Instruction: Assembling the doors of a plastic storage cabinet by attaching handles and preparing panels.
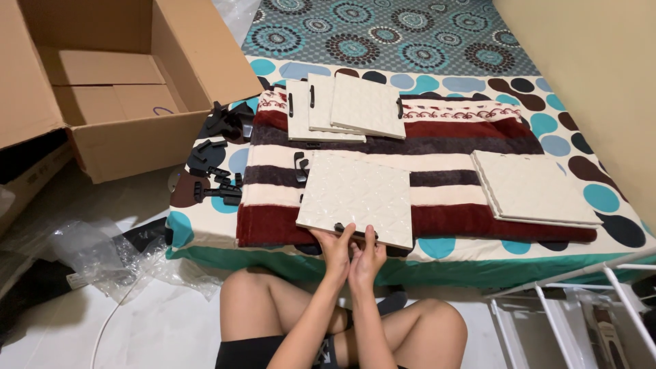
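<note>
A square cream plastic panel with an embossed diamond pattern [357, 198] is lying on a striped maroon-and-cream blanket [444, 219] at the mattress edge. Both hands are meeting at its near rim (around a small black clip [339, 227]): the left hand [336, 251] and right hand [367, 258] are pinching there, fingers curled. Farther off, more cream panels [342, 106] are lying stacked, beside a heap of loose black clips [217, 157] and an open cardboard box [116, 82].

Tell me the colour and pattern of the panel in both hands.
Cream, with an embossed geometric relief; the panel shows best in the head view.
</note>
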